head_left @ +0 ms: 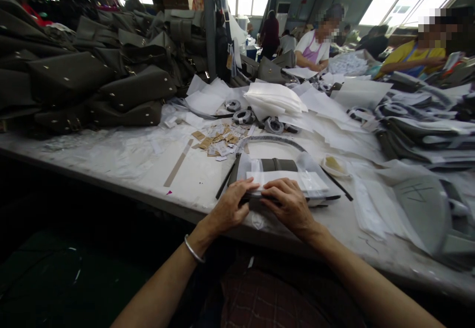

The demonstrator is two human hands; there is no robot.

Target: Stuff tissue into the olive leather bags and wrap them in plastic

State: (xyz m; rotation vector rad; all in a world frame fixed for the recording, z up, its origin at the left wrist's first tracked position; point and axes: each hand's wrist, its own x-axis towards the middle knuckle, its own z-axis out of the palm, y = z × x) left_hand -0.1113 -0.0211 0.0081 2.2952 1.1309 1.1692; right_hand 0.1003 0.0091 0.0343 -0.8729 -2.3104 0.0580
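Down at the near edge of the worktable [111, 164], the head view is showing both hands pressing on a grey handbag [276, 165] that is lying flat, partly wrapped in white paper and clear film. The left hand [230, 207] is resting palm down with its fingers spread and slightly curled, fingertips pushing on the white paper sheet [287, 179] at the bag's near left corner; a silver bangle [193, 250] is sitting on that wrist. The right hand [289, 204] is lying just beside it, also palm down and loosely curled, its fingers pinning the same paper against the bag's front edge. Neither hand is closing around anything.

Just beyond the bag, a curved grey strap [274, 141] is arching over it, and a scatter of small brown tags [218, 140] is lying to the left. Farther left, a pile of dark finished bags [92, 80] is stacking up, while folded white sheets [272, 98] are sitting mid-table. Across the table, two people [315, 46] are working.
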